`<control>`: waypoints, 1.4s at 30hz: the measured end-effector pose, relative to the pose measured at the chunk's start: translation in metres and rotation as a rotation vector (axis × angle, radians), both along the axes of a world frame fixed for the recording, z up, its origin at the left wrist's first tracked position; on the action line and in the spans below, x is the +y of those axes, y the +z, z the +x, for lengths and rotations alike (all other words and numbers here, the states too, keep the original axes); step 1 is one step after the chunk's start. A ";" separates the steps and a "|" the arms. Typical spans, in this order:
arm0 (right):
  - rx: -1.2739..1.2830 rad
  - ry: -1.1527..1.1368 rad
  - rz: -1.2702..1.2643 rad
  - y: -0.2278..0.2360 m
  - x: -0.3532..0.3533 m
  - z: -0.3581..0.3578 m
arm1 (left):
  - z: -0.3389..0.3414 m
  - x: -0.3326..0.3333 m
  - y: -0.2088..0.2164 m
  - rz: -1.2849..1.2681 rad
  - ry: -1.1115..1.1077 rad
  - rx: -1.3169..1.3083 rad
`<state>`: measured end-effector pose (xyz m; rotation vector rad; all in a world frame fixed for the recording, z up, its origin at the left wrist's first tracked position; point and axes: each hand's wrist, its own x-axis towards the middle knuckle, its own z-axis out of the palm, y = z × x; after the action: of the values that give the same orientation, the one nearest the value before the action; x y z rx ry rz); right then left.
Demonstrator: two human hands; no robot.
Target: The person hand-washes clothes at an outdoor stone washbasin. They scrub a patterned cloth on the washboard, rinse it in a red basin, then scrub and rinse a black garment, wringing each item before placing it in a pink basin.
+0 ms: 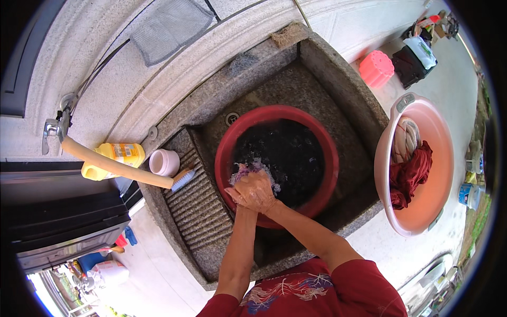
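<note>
Both my hands are pressed together over the left side of a red basin point(224, 158) of dark water point(288, 158). My right hand point(259, 189) lies on top, its fingers curled round a wet purple-and-white cloth point(252, 168). Mostly covered by it, my left hand point(238, 197) is closed against the same cloth. The lower part of the bundle is hidden by my hands and the water. The basin stands in a stone sink point(338, 84), beside its ridged washboard point(198, 216).
On the washboard's upper end are a scrub brush point(183, 179) and a pale pink jar point(164, 162). A tap hose point(116, 165) crosses a yellow bottle point(122, 152). Right of the sink, a pink tub point(441, 174) holds dark red cloth point(412, 171). A pink stool point(376, 69) stands behind.
</note>
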<state>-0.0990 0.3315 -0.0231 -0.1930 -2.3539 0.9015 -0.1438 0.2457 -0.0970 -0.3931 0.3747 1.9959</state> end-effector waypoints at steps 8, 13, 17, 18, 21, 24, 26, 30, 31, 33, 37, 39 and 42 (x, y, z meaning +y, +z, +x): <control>-0.017 -0.197 -0.366 0.018 -0.015 -0.011 | 0.001 -0.012 -0.011 0.261 0.104 0.396; 0.069 -0.008 -0.111 0.019 -0.021 0.008 | 0.017 0.013 0.046 -0.305 0.059 0.343; 0.008 -0.092 -0.150 0.000 0.039 -0.026 | 0.004 0.025 0.041 -0.443 0.007 0.132; -0.058 -0.236 -0.154 -0.023 0.064 -0.030 | 0.007 0.033 0.050 -0.524 -0.037 0.183; -0.227 -0.492 -0.223 -0.052 0.135 -0.014 | -0.009 0.023 0.081 -0.558 -0.060 0.182; -0.309 -0.617 -0.083 -0.069 0.147 -0.005 | -0.020 0.005 0.026 -1.000 0.142 0.483; -0.382 -0.564 -0.070 -0.077 0.128 -0.002 | -0.018 0.024 0.011 -1.101 0.124 0.685; -0.523 -0.467 -0.019 -0.133 0.087 0.003 | 0.001 0.048 -0.049 -1.312 -0.272 1.318; -0.536 -0.432 -0.033 -0.141 0.087 0.000 | -0.002 0.042 -0.070 -1.378 -0.298 1.389; -0.587 -0.372 -0.057 -0.159 0.090 0.011 | -0.004 0.040 -0.092 -1.459 -0.411 1.502; -0.574 -0.204 -0.393 -0.153 0.126 -0.002 | -0.045 0.036 -0.095 -1.452 -0.675 1.219; -0.693 -0.258 -0.690 -0.137 0.140 -0.010 | -0.058 0.027 -0.082 -1.274 -0.584 0.976; -0.462 -0.373 -0.613 -0.137 0.130 0.001 | -0.043 0.048 -0.009 -1.020 -0.363 0.417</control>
<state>-0.0985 0.4615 -0.1597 -1.1506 -2.2301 1.4718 -0.1864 0.2933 -0.1056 -0.4743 1.6207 1.3863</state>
